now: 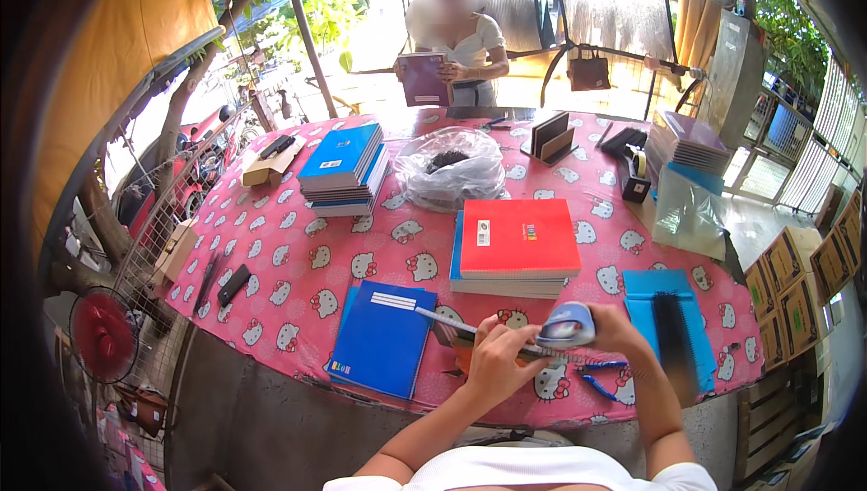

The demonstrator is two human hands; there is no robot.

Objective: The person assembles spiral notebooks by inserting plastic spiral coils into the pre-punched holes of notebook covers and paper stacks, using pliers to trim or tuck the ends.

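A spiral notebook [462, 321], seen almost edge-on, is tilted up above the near side of the table. My left hand [495, 355] is closed on its near edge, by the wire coil. At its right end my right hand [619, 328] is closed round a bent, rounded blue-and-white part [567, 325]; whether this is a curled cover cannot be made out. Just below the hands lie blue-handled pliers [598, 381]. Left of my left hand is a blue notebook [384, 337]; a stack topped with a red notebook [519, 236] stands beyond the hands.
Black coils [673, 337] lie on blue covers [641, 283] at right. Behind are blue notebooks [341, 155], a plastic bag [452, 170], a tape dispenser [636, 175] and a bookend-like stand [551, 140]. Across the table [298, 256], a person [474, 39] holds a purple notebook [424, 80].
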